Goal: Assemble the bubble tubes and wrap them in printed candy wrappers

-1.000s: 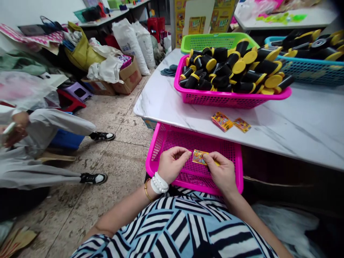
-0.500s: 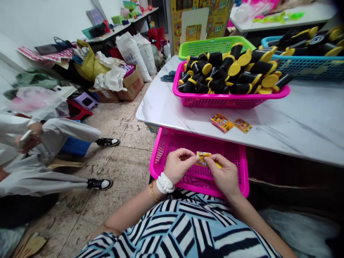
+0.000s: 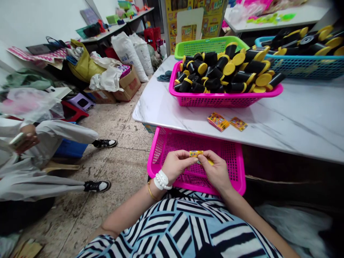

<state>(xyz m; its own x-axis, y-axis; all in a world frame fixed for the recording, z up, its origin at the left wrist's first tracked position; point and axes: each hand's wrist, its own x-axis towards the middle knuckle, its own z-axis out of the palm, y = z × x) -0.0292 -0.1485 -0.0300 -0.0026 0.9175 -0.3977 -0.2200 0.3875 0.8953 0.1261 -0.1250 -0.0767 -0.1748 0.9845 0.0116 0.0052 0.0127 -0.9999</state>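
Note:
My left hand (image 3: 176,165) and my right hand (image 3: 215,170) pinch a small yellow printed card (image 3: 196,154) between their fingertips, above an empty pink basket (image 3: 236,179) on my lap. The card is bent and mostly hidden by my fingers. Two more small printed cards (image 3: 218,121) lie on the marble table (image 3: 295,118) just beyond the basket. Behind them stands a pink basket (image 3: 223,99) heaped with several black and yellow cylindrical parts (image 3: 228,73).
A green basket (image 3: 206,44) and a blue basket (image 3: 303,66) of similar parts stand at the table's back. To the left another person in grey clothes (image 3: 40,157) sits over the tiled floor, with boxes, sacks and bags piled behind.
My two hands have drawn closer together and the card between them has folded up, showing less of its face. The view has shifted slightly.

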